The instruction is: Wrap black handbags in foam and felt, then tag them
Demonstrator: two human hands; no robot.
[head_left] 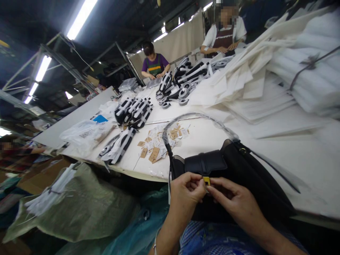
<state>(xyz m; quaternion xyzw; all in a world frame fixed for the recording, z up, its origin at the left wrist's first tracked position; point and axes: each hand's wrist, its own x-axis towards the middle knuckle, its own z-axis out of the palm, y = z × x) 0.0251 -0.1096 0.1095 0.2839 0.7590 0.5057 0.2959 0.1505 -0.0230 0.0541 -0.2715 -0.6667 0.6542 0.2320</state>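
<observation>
A black handbag (212, 161) rests at the table's near edge, against my body, with its plastic-wrapped handle arching up. At the front of its flap is a small gold-coloured clasp (206, 180). My left hand (186, 191) pinches the clasp from the left between thumb and fingertips. From the right, the thumb and forefinger of my right hand (235, 198) close on the same clasp. The fingers hide part of the clasp and of the bag's front.
Paper tags (156, 145) lie scattered beyond the bag. Wrapped black straps (134, 111) are piled farther left, near a plastic bag (86, 136). White foam sheets (265, 95) cover the right side. Two people work across the table (148, 170). A green sack (87, 202) stands at lower left.
</observation>
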